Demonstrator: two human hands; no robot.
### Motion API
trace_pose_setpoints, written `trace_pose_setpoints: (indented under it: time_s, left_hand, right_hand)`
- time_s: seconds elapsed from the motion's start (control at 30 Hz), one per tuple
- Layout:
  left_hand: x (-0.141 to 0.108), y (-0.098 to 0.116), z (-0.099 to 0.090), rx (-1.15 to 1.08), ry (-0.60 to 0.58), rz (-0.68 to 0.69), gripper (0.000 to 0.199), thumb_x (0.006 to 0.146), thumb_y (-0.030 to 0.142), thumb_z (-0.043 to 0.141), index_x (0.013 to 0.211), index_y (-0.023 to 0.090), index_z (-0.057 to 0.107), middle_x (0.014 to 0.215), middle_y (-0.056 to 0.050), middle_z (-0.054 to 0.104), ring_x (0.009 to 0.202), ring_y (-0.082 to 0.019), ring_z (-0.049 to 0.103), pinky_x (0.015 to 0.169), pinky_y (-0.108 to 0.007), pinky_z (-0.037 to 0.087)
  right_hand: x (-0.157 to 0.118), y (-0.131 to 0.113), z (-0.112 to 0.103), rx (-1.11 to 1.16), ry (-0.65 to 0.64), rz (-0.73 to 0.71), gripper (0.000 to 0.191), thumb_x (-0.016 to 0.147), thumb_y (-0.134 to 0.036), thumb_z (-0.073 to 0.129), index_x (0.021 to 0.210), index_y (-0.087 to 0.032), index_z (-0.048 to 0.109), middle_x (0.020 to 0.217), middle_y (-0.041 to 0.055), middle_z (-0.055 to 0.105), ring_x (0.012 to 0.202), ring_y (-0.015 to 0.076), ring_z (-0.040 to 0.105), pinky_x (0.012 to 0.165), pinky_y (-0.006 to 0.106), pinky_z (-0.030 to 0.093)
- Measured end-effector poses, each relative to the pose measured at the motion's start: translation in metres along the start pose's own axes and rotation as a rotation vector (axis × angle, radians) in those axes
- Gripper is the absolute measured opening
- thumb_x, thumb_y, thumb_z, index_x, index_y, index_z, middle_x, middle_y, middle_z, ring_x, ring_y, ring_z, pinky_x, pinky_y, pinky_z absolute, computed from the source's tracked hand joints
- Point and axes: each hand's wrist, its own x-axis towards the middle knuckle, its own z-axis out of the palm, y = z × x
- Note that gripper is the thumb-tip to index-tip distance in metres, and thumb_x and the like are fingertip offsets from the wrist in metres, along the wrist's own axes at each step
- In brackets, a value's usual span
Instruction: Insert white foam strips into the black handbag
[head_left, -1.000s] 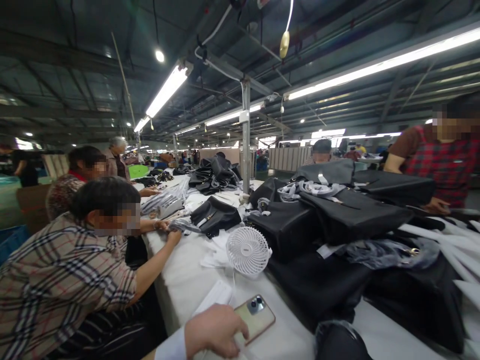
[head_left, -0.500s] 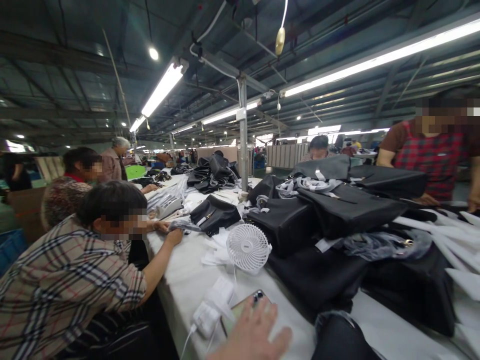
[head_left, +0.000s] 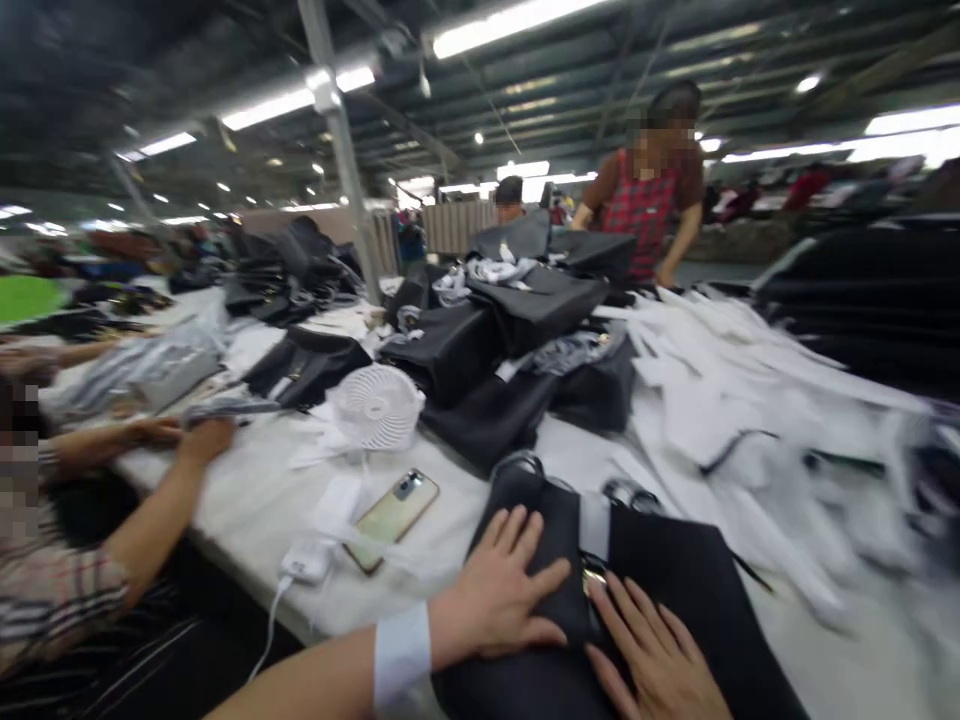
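Note:
A black bag (head_left: 675,560) lies flat at the table's near edge, with a pale strip (head_left: 595,525) and a shiny metal clasp (head_left: 594,578) at its middle. On the bag's left part rests my left hand (head_left: 502,590), fingers spread, a pale band round its wrist. My right hand (head_left: 652,645) lies on the bag beside the clasp, its fingers stretched out. Neither hand grips anything. Left of the bag are a phone (head_left: 397,515) and a white adapter (head_left: 309,560) with a cable.
A white fan (head_left: 376,408) stands beyond the phone. Black bags (head_left: 465,350) are piled behind it, white sheets (head_left: 720,400) at the right. At the left, a person's hands (head_left: 206,438) work on the table; another person (head_left: 645,200) stands across it.
The view has swung right and down. My left hand has moved from beside the phone onto the black bag. My right hand has come into view on the bag.

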Motion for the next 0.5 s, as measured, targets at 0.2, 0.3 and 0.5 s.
trace_pose_setpoints:
  time_s: [0.2,0.3,0.5]
  left_hand:
    - [0.001,-0.004,0.016,-0.023,-0.049,0.000,0.068,0.089,0.064,0.042,0.149,0.038,0.024,0.163,-0.010,0.000,0.147,-0.043,0.007,0.116,-0.061,0.018]
    - [-0.001,-0.003,0.014,0.008,-0.054,0.000,0.065,0.090,0.064,0.040,0.148,0.037,0.028,0.163,-0.011,0.002,0.147,-0.042,0.007,0.116,-0.060,0.016]
    - [0.006,0.029,0.015,0.069,-0.063,0.031,0.067,0.094,0.056,0.039,0.152,0.031,0.017,0.161,-0.015,0.015,0.146,-0.037,0.018,0.116,-0.060,0.018]
  right_hand:
    - [0.003,-0.017,-0.015,-0.016,-0.166,0.078,0.054,0.094,-0.044,0.049,0.144,-0.024,0.043,0.148,0.0079,0.043,0.134,0.0298,0.042,0.108,0.048,0.034]
    - [0.004,-0.023,-0.019,0.029,-0.179,0.110,0.054,0.094,-0.041,0.050,0.144,-0.023,0.043,0.149,0.0092,0.042,0.136,0.0312,0.039,0.109,0.050,0.031]
    - [0.001,-0.025,-0.022,0.019,-0.194,0.123,0.056,0.094,-0.038,0.051,0.146,-0.022,0.040,0.150,0.0093,0.040,0.137,0.0306,0.037,0.110,0.050,0.032]
